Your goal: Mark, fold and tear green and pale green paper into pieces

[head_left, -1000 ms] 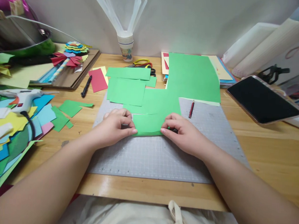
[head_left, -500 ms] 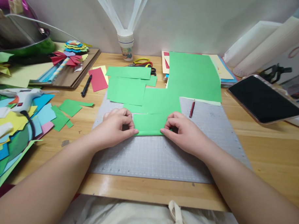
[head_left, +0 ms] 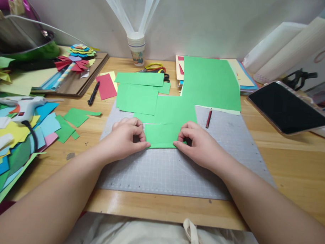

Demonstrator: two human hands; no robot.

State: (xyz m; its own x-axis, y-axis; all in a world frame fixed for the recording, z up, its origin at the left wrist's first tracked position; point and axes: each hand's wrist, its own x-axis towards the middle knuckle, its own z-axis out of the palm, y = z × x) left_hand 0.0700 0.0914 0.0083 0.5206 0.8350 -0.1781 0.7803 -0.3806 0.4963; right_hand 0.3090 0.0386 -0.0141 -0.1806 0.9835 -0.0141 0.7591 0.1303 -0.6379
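Observation:
A small green sheet of paper (head_left: 162, 135) lies across the middle of the grey cutting mat (head_left: 160, 175), its near edge folded over in a narrow strip. My left hand (head_left: 131, 137) pinches the left end of that edge between thumb and fingers. At the right end, my right hand (head_left: 193, 140) grips the same edge in the same way. Just beyond lies a larger green sheet (head_left: 176, 108), partly under other green pieces (head_left: 138, 99). A short dark red pencil (head_left: 208, 119) rests on the mat beyond my right hand.
Left, a white glue gun (head_left: 26, 106) lies on coloured paper scraps (head_left: 20, 152). A black pen (head_left: 93, 94), red card (head_left: 107, 87), scissors (head_left: 155, 67) and a paper cup (head_left: 137, 51) with plastic strips stand further back. A phone (head_left: 289, 108) is on the right, near a green sheet stack (head_left: 210, 82).
The folded strip along the near edge looks flatter now. My right thumb has shifted very slightly left; my left hand stays in place.

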